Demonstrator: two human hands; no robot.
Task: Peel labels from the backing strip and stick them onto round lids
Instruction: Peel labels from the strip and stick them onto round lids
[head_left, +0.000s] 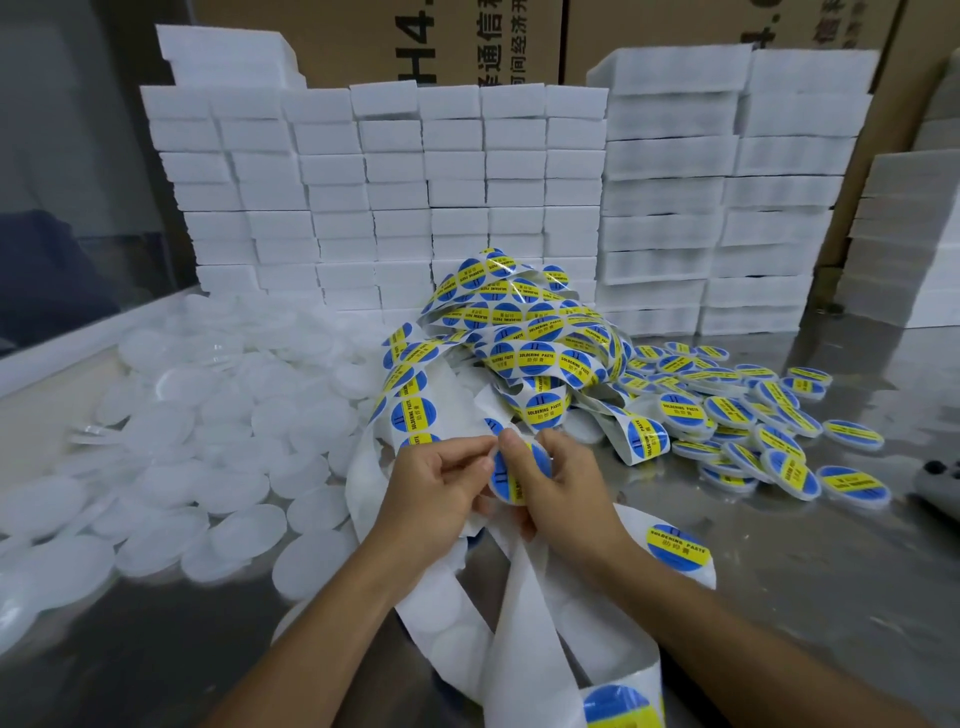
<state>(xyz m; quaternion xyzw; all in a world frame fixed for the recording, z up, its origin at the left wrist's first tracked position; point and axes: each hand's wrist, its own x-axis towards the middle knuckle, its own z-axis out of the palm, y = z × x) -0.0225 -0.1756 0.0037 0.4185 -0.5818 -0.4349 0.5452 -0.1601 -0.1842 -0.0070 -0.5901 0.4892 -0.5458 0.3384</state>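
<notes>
Between both hands' fingers — left hand (441, 480), right hand (558, 480) — a pinched round blue-yellow "SOLDERING PASTE" label (506, 475) on a white lid.

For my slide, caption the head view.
Both hands, left hand and right hand, press a label onto a lid amid tangled backing strip.

Blue-yellow label (511, 475) on held lid (500, 492)

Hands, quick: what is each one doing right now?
Left hand: pinching the edge of a label.
Right hand: gripping the lid under that label.
</notes>
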